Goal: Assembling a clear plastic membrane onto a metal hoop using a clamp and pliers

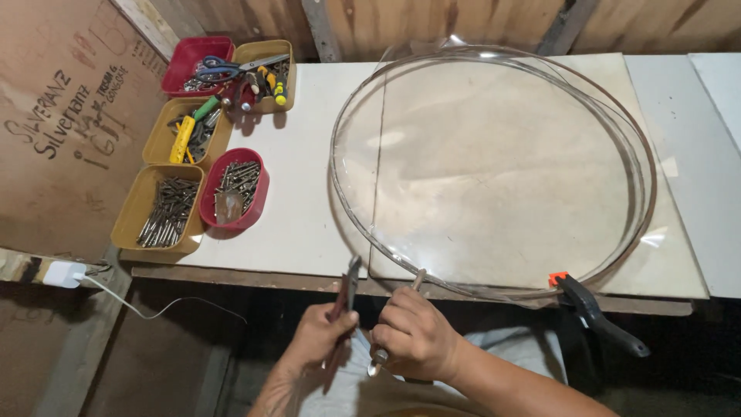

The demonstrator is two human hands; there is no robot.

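— Trays of screws and bits stood far left on the desk (yellow and red ones). And the hands?

— The left hand had its grip closed on dark pliers; just right, the right hand was wrapped round a metal rod at the clear round dome. A black clamp pinned its rim.

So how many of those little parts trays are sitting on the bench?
5. Red tray at the far left corner, yellow tray beside it, yellow tray nearer, then a yellow tray and red tray side by side. None seems hidden.
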